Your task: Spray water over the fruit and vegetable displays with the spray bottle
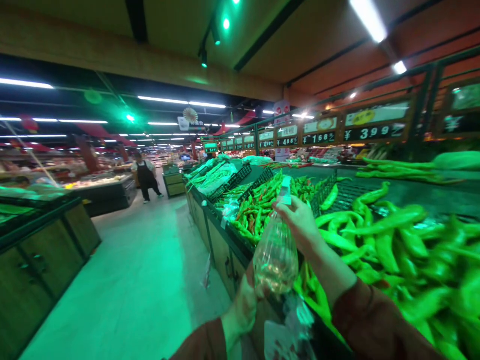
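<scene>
A clear plastic bag (278, 257) hangs in front of me, its neck gathered and its lower part bulging with pale contents that I cannot make out. My right hand (300, 220) pinches the bag's neck, and a whitish tag or label (286, 190) stands up above the fingers. Against the bag's lower left side rests my left hand (245, 302), its fingers curled round the bottom and partly hidden. Below it, a second piece of clear plastic (290, 330) shows at the counter's edge. Large green peppers (390, 235) are heaped to the right of my right hand.
Thinner green and reddish peppers (255, 215) fill the display just ahead. Black crates (242, 175) divide the produce farther on. Price signs (375, 132) hang above. An aisle floor (138, 280) runs along the left, with a person in a dark apron (145, 175) standing farther down. Another counter (52, 255) borders it.
</scene>
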